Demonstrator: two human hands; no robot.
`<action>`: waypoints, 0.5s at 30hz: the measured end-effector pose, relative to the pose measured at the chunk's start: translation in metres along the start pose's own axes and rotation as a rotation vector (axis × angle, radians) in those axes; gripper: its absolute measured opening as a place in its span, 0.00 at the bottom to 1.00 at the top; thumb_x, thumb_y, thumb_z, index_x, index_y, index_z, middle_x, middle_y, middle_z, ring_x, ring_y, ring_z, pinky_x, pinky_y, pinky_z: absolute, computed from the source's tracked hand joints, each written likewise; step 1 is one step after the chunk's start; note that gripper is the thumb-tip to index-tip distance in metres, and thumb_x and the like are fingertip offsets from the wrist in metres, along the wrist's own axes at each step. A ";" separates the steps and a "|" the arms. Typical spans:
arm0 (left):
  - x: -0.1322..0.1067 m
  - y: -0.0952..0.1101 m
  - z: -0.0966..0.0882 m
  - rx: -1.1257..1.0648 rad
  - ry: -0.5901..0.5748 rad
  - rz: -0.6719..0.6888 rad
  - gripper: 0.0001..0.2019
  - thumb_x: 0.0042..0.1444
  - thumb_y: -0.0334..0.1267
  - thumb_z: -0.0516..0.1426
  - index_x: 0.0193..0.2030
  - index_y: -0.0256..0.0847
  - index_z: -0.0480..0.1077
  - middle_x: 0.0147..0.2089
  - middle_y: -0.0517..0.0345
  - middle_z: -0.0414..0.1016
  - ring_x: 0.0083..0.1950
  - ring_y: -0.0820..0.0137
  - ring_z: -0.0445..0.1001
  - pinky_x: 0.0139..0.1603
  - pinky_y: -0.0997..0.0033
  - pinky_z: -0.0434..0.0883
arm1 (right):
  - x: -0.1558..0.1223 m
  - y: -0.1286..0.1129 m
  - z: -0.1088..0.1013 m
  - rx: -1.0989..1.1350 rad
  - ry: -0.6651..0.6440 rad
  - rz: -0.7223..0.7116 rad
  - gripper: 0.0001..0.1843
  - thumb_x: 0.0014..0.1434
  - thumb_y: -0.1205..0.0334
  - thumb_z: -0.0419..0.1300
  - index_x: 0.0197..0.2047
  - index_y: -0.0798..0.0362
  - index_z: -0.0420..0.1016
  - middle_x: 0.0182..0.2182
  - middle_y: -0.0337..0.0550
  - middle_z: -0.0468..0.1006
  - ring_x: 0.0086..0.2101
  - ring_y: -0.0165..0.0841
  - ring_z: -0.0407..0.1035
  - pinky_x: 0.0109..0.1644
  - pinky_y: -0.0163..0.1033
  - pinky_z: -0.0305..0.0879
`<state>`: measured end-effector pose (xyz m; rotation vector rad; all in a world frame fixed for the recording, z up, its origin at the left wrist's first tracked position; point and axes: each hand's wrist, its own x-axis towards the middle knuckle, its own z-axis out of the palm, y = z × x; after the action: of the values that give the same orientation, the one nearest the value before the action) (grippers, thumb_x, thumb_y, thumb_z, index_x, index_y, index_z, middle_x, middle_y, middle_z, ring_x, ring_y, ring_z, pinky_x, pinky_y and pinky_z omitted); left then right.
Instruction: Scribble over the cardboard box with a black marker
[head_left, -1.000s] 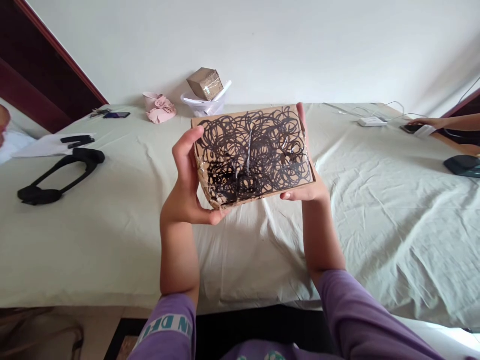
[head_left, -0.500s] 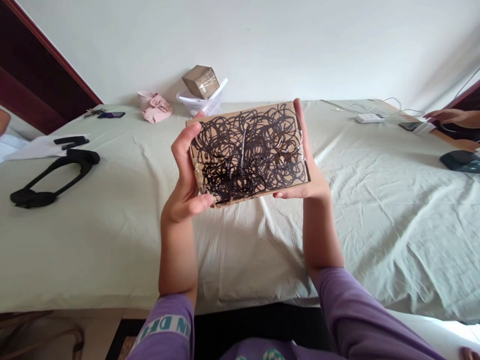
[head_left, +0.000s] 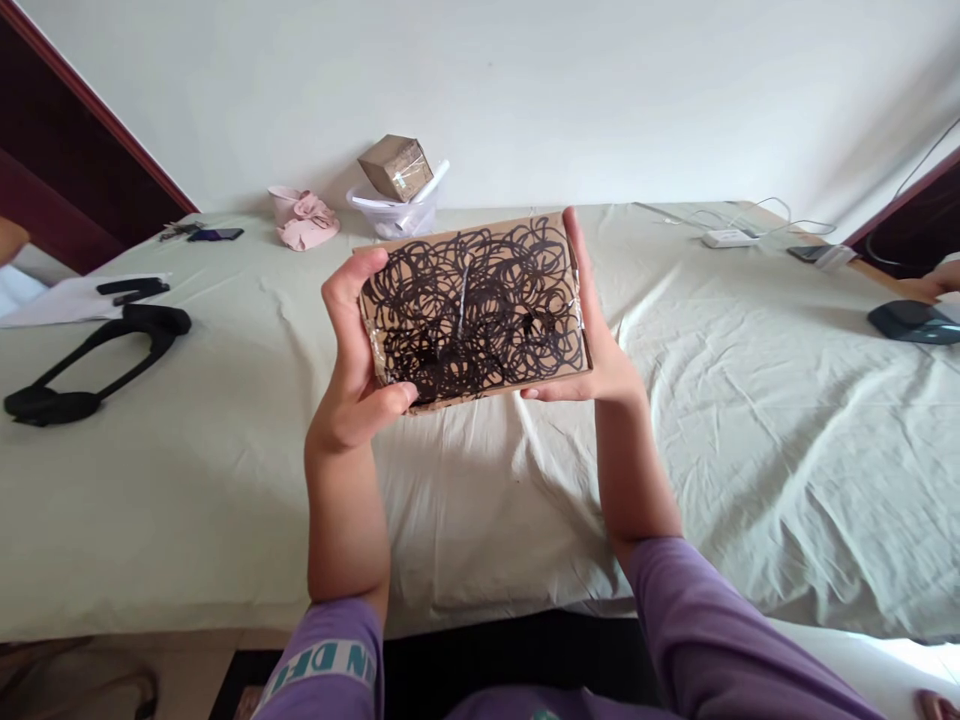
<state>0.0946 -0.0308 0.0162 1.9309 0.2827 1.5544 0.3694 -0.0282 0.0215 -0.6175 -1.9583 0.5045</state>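
Note:
A cardboard box (head_left: pixel 476 310), its near face covered in looping black scribbles, is held up above the cloth-covered table, slightly tilted. My left hand (head_left: pixel 351 360) wraps its left end, with the thumb along the lower corner and the fingers curled over the top corner. At the opposite end, my right hand (head_left: pixel 600 340) presses against the side, one finger reaching up past the top corner and the thumb under the lower edge. Shiny tape shows at both ends of the box. Its back is hidden from me.
Along the wall stand a pink cloth item (head_left: pixel 306 218) and a clear plastic tub (head_left: pixel 397 212) with a smaller cardboard box (head_left: pixel 395 167) on it. A black strap-like frame (head_left: pixel 97 365) lies left. At right are a white power strip (head_left: pixel 730 238) and a dark rounded object (head_left: pixel 913 322).
Both hands and the box have shifted a little left in view. The other person's hand at the far right has drawn back from the phone.

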 end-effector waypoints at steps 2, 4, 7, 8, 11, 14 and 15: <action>0.001 0.002 0.001 0.008 -0.018 0.002 0.49 0.46 0.47 0.74 0.74 0.52 0.59 0.75 0.54 0.60 0.79 0.48 0.57 0.84 0.49 0.51 | 0.000 -0.002 0.000 0.016 -0.003 0.001 0.84 0.35 0.33 0.80 0.82 0.38 0.32 0.79 0.44 0.46 0.80 0.49 0.17 0.85 0.57 0.24; 0.002 0.005 0.005 0.043 -0.025 0.011 0.50 0.45 0.41 0.73 0.74 0.53 0.58 0.72 0.54 0.61 0.76 0.52 0.59 0.84 0.50 0.51 | 0.001 -0.003 0.001 0.012 -0.006 0.009 0.84 0.34 0.33 0.80 0.82 0.38 0.33 0.80 0.44 0.45 0.80 0.50 0.16 0.85 0.57 0.23; 0.004 0.008 0.011 0.156 0.025 0.007 0.53 0.43 0.33 0.74 0.74 0.56 0.55 0.69 0.54 0.60 0.73 0.54 0.61 0.84 0.48 0.50 | 0.002 -0.005 0.000 -0.004 -0.018 0.048 0.86 0.31 0.34 0.82 0.82 0.39 0.36 0.81 0.43 0.42 0.80 0.53 0.16 0.85 0.58 0.21; 0.004 0.007 0.012 0.191 0.037 -0.005 0.55 0.42 0.31 0.74 0.75 0.58 0.54 0.69 0.54 0.59 0.73 0.53 0.61 0.84 0.47 0.49 | 0.003 -0.006 -0.001 -0.010 -0.021 0.057 0.86 0.30 0.34 0.82 0.82 0.41 0.37 0.81 0.43 0.42 0.80 0.55 0.16 0.85 0.58 0.21; 0.004 0.003 0.006 0.217 -0.017 -0.045 0.61 0.43 0.33 0.76 0.79 0.62 0.48 0.72 0.53 0.55 0.78 0.49 0.56 0.85 0.42 0.44 | 0.001 -0.005 -0.005 -0.030 -0.028 0.040 0.86 0.31 0.34 0.82 0.83 0.42 0.38 0.81 0.43 0.42 0.80 0.56 0.19 0.85 0.58 0.22; 0.004 -0.001 -0.002 0.155 -0.188 -0.014 0.66 0.44 0.47 0.77 0.81 0.67 0.39 0.77 0.54 0.52 0.82 0.45 0.52 0.85 0.36 0.46 | -0.001 0.001 -0.011 -0.034 -0.029 -0.018 0.85 0.32 0.31 0.81 0.83 0.42 0.40 0.81 0.42 0.43 0.80 0.57 0.25 0.85 0.58 0.25; 0.004 0.000 -0.003 0.163 -0.226 -0.005 0.65 0.46 0.52 0.75 0.81 0.67 0.36 0.78 0.54 0.50 0.82 0.44 0.51 0.84 0.34 0.49 | -0.001 0.004 -0.013 -0.033 -0.026 -0.032 0.83 0.34 0.31 0.81 0.83 0.42 0.40 0.81 0.42 0.44 0.80 0.57 0.27 0.85 0.59 0.25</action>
<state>0.0932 -0.0275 0.0193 2.2078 0.3242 1.3293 0.3822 -0.0249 0.0238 -0.6025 -2.0016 0.4629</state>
